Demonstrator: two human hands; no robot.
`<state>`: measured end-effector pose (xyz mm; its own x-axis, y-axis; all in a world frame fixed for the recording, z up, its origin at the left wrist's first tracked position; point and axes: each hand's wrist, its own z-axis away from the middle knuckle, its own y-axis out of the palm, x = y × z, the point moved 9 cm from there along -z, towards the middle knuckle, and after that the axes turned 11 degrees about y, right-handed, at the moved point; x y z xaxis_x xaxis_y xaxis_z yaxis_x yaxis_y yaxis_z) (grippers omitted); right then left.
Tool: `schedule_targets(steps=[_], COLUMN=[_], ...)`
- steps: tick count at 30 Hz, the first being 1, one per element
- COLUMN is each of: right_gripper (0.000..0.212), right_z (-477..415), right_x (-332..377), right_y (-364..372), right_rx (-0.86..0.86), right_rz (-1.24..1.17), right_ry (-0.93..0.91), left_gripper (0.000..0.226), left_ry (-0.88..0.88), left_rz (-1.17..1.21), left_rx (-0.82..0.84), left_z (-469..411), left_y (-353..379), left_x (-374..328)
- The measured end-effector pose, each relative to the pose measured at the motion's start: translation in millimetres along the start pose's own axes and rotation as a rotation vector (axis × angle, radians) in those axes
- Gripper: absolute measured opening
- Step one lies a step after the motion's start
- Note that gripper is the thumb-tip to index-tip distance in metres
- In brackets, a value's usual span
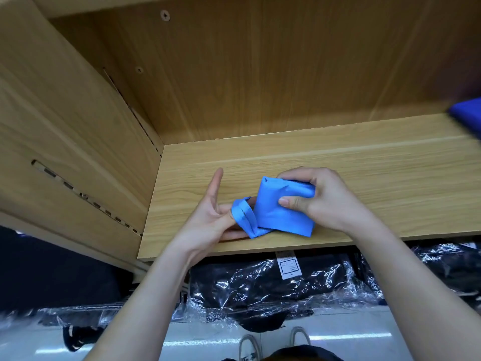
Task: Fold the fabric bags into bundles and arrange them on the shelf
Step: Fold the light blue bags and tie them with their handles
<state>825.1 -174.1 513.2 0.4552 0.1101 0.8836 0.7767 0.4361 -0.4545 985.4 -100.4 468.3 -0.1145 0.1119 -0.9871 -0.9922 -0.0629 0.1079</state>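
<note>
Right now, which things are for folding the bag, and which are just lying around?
For the job: light blue bag, gripped by the right hand; its strap, held by the left hand; the wooden shelf; perhaps the blurred dark blue fabric on the shelf.
Just lying about: black plastic-wrapped packs below; shoes on the floor.

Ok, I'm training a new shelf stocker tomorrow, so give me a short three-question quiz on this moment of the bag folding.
1. True or false: the right hand grips the light blue bundle.
2. Multiple choice: the bundle's strap is held by A) the left hand, B) the right hand, C) neither hand.
3. Fill in: the bundle rests on a wooden ____.

Key: 1 true. 2 A. 3 shelf.
</note>
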Motion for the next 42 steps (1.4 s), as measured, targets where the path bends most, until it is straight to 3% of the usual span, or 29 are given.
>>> schedule_targets(steps=[6, 11, 16, 20, 24, 30, 32, 36, 37, 39, 42], right_gripper=[0.027, 0.030, 0.029, 0.029, 0.025, 0.022, 0.023, 0.020, 0.019, 0.025, 0.045], right_z=[-7, -3, -3, -3, -1, 8, 11, 16, 16, 10, 2], right_x=[16, 22, 27, 31, 39, 50, 53, 66, 68, 62, 37], right_y=[13, 21, 23, 28, 38, 45, 49, 63, 65, 61, 31], right_rx=[0.023, 0.047, 0.064, 0.077, 0.106, 0.137, 0.154, 0.150, 0.144, 0.132, 0.138], right_rz=[0.232, 0.310, 0.404, 0.495, 0.625, 0.739, 0.786, 0.924, 0.957, 0.832, 0.132], right_ry=[-0.084, -0.130, -0.121, -0.126, -0.197, -0.225, -0.232, -0.332, -0.357, -0.343, -0.129], left_gripper=[0.095, 0.092, 0.063, 0.038, 0.029, 0.028, 0.027, 0.012, 0.012, 0.015, 0.026], left_ry=[0.082, 0.222, 0.253, 0.232, 0.248, 0.110, 0.113, 0.183, 0.172, 0.094, 0.002], left_rz=[-0.199, -0.454, -0.342, -0.429, -0.618, -0.282, -0.394, -0.976, -1.026, -0.888, -0.454], left_rx=[0.136, -0.027, -0.245, -0.227, -0.144, -0.197, -0.170, -0.053, -0.058, -0.106, -0.192], left_z=[-3, -3, 6, 10, 9, 16, 15, 11, 10, 6, 7], left_y=[14, 5, -1, 1, 3, -1, -1, 7, 7, -3, -17], left_x=[-1, -11, -31, -37, -41, -31, -33, -59, -61, -56, -38])
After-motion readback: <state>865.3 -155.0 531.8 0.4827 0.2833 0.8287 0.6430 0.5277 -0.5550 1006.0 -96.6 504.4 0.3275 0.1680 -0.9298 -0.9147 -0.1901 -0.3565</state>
